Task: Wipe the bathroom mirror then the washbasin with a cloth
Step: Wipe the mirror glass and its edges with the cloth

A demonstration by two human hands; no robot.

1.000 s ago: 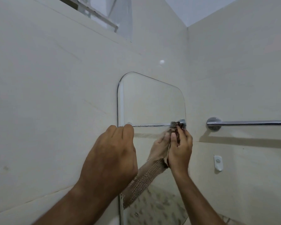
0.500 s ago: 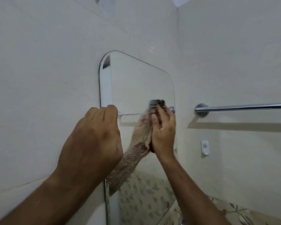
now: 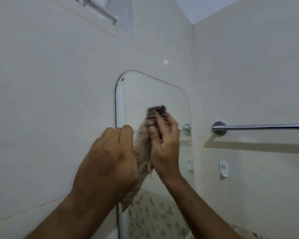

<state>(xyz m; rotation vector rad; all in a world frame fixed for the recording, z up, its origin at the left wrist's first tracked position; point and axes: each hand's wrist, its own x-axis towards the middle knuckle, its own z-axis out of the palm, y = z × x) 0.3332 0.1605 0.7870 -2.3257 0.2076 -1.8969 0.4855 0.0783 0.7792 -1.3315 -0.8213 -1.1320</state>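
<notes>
Right hand (image 3: 164, 140) is up on the mirror (image 3: 155, 94), fingers curled round a dark cloth (image 3: 156, 110) that pokes out above the fingertips and sits flat against the glass, about mid-height and toward the mirror's right half. It is blurred, so the weave and exact colour are hard to make out. Left hand (image 3: 109, 159) is just beside it on the left, fingers bent over the mirror's left edge, gripping the rim with the knuckles facing the camera. The two hands are close but apart, the cloth lying up and to the right of the left hand. In the glass you catch the reflected hand and a textured sleeve. Off to the right, on the adjoining wall, a chrome towel rail (image 3: 259, 127) runs level, with a small white hook (image 3: 223, 168) below it.
</notes>
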